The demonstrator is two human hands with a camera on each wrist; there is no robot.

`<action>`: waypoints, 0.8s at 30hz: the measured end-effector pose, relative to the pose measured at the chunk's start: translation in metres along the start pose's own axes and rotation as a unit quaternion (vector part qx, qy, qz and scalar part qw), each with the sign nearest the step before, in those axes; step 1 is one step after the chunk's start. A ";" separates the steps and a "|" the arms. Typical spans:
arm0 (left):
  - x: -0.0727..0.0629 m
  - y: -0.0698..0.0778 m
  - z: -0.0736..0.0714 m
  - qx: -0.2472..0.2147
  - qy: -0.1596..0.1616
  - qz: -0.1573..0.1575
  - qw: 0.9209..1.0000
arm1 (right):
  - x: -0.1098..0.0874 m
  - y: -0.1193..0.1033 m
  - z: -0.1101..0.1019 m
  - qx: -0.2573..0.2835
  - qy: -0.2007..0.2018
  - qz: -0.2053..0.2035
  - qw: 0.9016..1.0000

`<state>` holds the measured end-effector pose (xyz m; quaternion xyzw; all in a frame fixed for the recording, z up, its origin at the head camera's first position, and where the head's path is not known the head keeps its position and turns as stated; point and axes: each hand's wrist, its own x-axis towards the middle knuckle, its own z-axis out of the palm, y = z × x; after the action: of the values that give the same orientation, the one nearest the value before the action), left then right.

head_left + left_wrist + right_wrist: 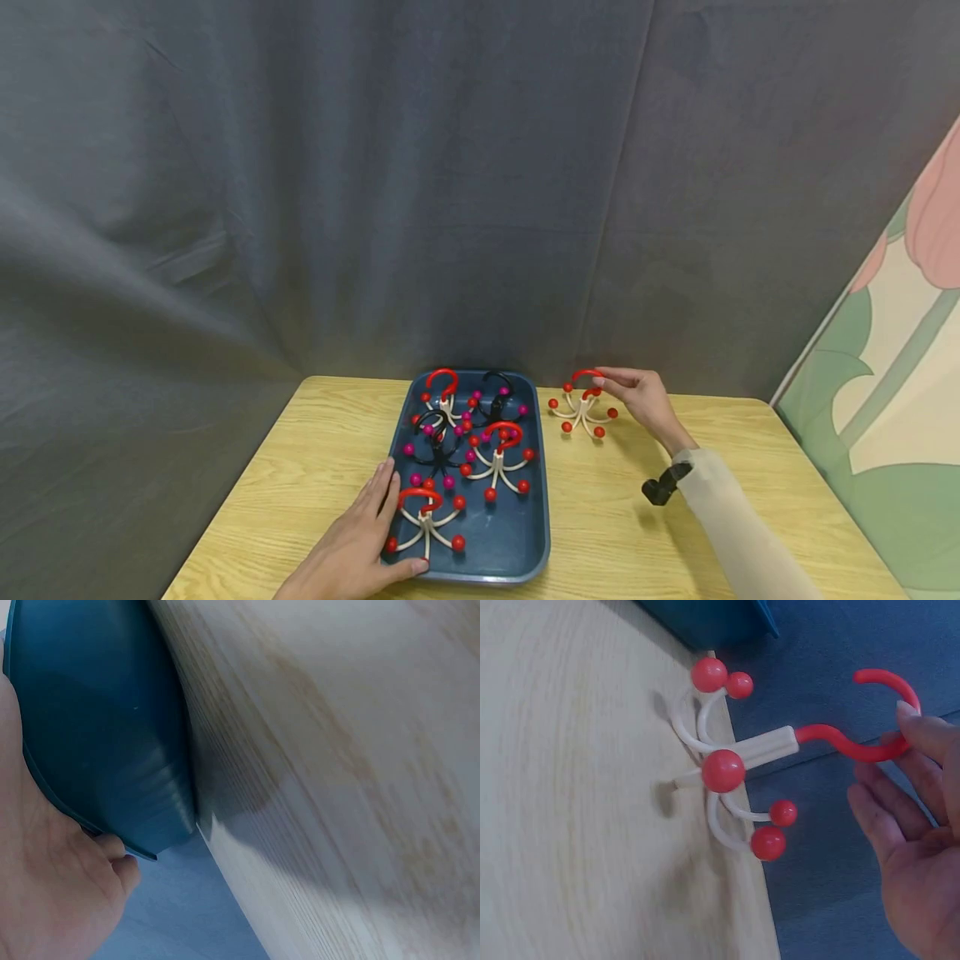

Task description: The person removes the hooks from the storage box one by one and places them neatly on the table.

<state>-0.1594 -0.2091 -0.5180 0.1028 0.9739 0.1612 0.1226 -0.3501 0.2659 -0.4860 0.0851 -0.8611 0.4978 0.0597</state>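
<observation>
A dark blue tray point(534, 523) sits mid-table and holds several hangers with curved arms tipped in red or magenta balls; some have red hooks, some black. My left hand point(378, 525) rests on the tray's near left corner, fingers straight along the left rim and thumb on the front rim. The left wrist view shows the tray's outer wall point(97, 727) against that hand point(52, 885). To the right of the tray, a white hanger with red balls point(581, 410) stands on the table. My right hand point(603, 382) pinches its red hook point(870, 712), hanger point(750, 750) tilted, hand point(911, 746) above it.
The wooden table point(622, 533) runs to a grey curtain point(375, 208) at the back. A painted panel point(900, 375) leans at the right. A black wrist mount point(663, 485) sits on my right forearm. Bare tabletop lies on both sides of the tray.
</observation>
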 end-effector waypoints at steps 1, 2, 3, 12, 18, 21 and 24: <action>0.000 0.000 0.000 0.000 0.000 0.001 1.000 | 0.000 -0.001 -0.001 -0.009 0.001 -0.005 1.000; 0.000 0.000 0.000 0.001 0.001 0.002 1.000 | 0.000 -0.002 -0.002 -0.016 0.004 -0.011 1.000; 0.000 -0.001 0.000 0.002 0.002 0.004 1.000 | 0.000 -0.004 -0.003 -0.023 0.004 -0.015 1.000; -0.001 -0.001 -0.001 -0.001 0.003 0.001 1.000 | -0.001 -0.046 -0.007 -0.011 0.013 -0.005 1.000; -0.001 -0.003 -0.003 0.001 0.010 0.006 1.000 | -0.008 -0.086 0.011 -0.007 0.004 -0.025 1.000; -0.001 -0.002 -0.002 0.000 0.007 0.007 1.000 | -0.014 -0.100 0.025 -0.010 -0.011 -0.038 0.999; -0.001 -0.001 -0.001 -0.002 0.005 0.004 1.000 | -0.022 -0.112 0.041 -0.003 -0.029 -0.054 0.998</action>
<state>-0.1586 -0.2108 -0.5172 0.1058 0.9738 0.1639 0.1169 -0.3067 0.1777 -0.4153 0.1457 -0.8580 0.4887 0.0613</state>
